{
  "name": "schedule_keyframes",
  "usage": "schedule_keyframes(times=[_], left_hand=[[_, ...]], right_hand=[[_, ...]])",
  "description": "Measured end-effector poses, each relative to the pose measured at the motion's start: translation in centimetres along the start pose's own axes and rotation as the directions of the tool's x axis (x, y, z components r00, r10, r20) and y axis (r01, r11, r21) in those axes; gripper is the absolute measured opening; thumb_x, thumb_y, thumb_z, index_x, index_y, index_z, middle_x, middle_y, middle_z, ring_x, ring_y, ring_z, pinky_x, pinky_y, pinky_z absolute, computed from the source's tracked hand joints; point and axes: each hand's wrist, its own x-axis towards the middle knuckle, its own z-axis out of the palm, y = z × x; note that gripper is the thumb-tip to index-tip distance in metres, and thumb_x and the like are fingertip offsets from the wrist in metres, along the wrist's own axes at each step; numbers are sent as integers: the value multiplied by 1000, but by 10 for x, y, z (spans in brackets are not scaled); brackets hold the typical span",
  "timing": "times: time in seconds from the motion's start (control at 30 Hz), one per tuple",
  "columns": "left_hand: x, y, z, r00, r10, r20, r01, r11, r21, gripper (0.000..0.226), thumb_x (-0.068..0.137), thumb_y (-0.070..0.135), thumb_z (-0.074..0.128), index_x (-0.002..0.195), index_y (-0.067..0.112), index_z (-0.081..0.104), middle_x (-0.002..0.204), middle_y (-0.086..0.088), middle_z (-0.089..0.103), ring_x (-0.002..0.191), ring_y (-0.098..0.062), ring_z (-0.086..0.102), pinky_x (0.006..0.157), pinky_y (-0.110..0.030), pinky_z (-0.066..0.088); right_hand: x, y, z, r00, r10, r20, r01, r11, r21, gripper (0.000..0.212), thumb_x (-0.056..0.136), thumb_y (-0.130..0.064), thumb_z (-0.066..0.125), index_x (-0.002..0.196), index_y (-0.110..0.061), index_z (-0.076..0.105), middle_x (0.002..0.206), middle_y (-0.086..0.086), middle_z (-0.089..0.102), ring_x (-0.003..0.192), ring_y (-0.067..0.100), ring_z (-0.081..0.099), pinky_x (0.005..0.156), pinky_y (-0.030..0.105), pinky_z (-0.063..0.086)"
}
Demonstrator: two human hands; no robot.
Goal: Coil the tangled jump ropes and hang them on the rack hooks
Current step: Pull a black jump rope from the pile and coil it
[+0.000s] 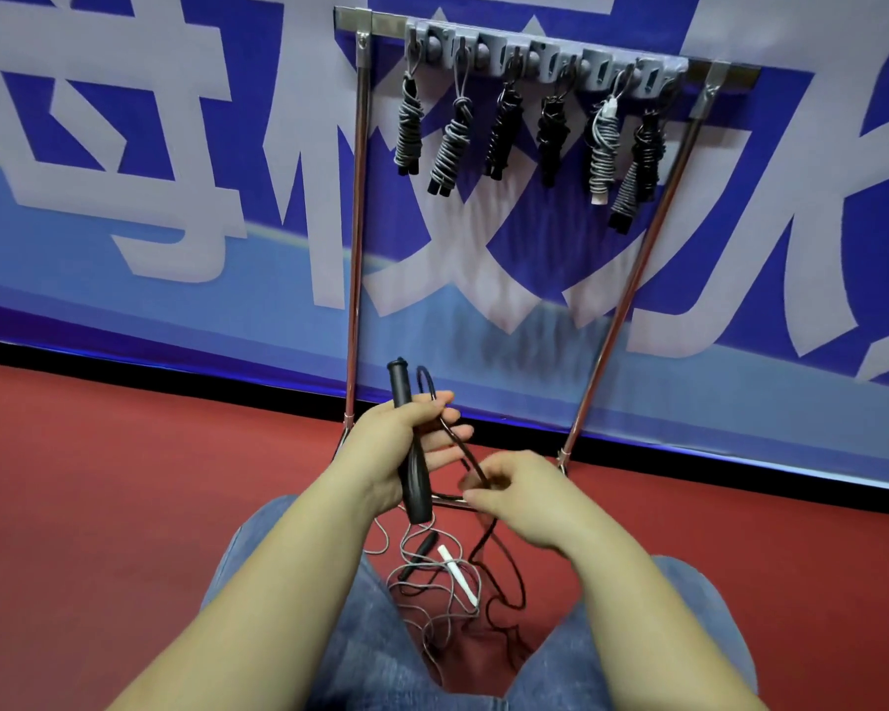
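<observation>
Below, loose ropes (435,582) litter the floor (98,479); coiled bundles (529,133) fill rack hooks (545,56)

The right hand (522,497) is motion-blurred, so its grip on the black rope (476,467) is unclear. The left hand (406,443) covers the middle of the black handles (412,484). The banner's (175,171) characters run off the frame.

You face a blue banner wall (175,146) with huge pale characters filling the upper frame; a black baseboard strip (124,359) meets red floor (98,479) across the lower half.
</observation>
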Motion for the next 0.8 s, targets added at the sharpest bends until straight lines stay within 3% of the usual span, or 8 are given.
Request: schedule_keyframes(times=[0.07,0.17,0.27,0.37,0.47,0.57,0.7,0.8], left_hand=[[1,3,-1,1000,-15,-1,15,994,-112,15,97,5,48,94,5,63,63,-3,65,60,-18,71,53,-29,58],[4,5,-8,999,6,-36,-11,990,-142,13,96,8,51,95,6,64,73,-6,70,65,-18,72,55,-28,59],[7,0,-14,1000,10,-8,-10,1000,-26,13,96,11,51,98,8,63,92,-11,72,78,-20,72,70,-31,59],[8,-12,-16,998,-29,56,14,965,263,19,95,7,51,109,10,63,97,-6,71,87,-18,66,79,-29,50],[3,-18,-15,981,-118,156,45,914,404,20,92,1,53,107,6,66,91,-4,72,83,-13,65,71,-20,50],[-1,-18,-16,947,-204,248,82,901,427,18,94,5,51,99,6,68,86,-5,74,81,-12,69,74,-19,49],[0,-19,-19,969,-165,185,40,841,540,12,94,4,53,95,10,63,71,-1,71,70,-11,68,75,-28,47],[3,-18,-19,993,-87,86,36,880,474,12,95,4,52,92,12,61,64,2,67,63,-12,68,65,-29,50]], right_hand=[[2,4,5,1000,24,5,-22,971,-236,19,93,-25,54,98,-13,67,99,4,69,93,22,62,82,30,47],[6,9,6,997,65,-46,-74,968,-240,26,96,-29,47,94,-12,66,94,7,69,91,25,62,81,32,47],[7,6,5,989,138,-43,-123,960,253,29,100,-25,42,78,-16,60,72,2,65,66,17,63,67,30,53],[1,-4,-2,981,193,16,-153,720,677,30,101,-24,40,83,-11,60,73,7,66,60,16,65,55,24,54],[0,-8,-11,974,227,8,-106,424,899,28,100,-24,42,88,-7,62,79,10,69,60,18,69,55,26,56],[1,-8,-14,963,267,-45,-28,262,965,26,100,-24,43,90,-7,60,86,12,68,68,20,69,54,26,56],[5,-4,-15,958,275,-87,19,239,971,24,100,-24,43,95,-6,59,90,12,67,74,19,68,59,27,57],[6,0,-11,973,222,-59,-30,378,925,12,96,-17,51,97,-9,60,94,11,67,83,21,67,69,30,53]])
